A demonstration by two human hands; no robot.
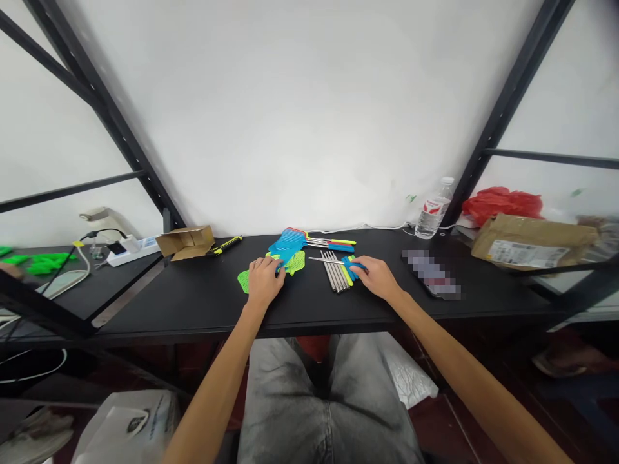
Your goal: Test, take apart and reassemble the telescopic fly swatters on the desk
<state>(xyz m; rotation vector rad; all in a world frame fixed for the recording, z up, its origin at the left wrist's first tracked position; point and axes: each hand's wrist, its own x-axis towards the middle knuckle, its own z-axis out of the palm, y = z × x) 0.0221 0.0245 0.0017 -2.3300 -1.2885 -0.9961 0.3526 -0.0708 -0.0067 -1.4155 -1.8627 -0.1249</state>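
Observation:
My right hand [380, 276] grips the blue handle [355, 265] of a thin metal rod [329, 260], which points left. Beneath that rod lies a row of metal rods [333, 274] with yellow-green and blue handles. My left hand [264, 277] is closed, its thumb and fingers pinching a blue fly swatter head that they partly cover. Green fly swatter heads [244, 281] lie under and beside this hand. Just behind it rests a stack of fly swatters with blue and red mesh heads [289, 240], their yellow, red and blue handles [341, 245] pointing right.
A box cutter [227, 245] and an open cardboard box [186, 243] lie to the left, near a power strip [133, 250]. On the right are a phone [430, 274], a water bottle [432, 209], a parcel [532, 241] and a red bag [503, 203]. Black shelf posts flank the table.

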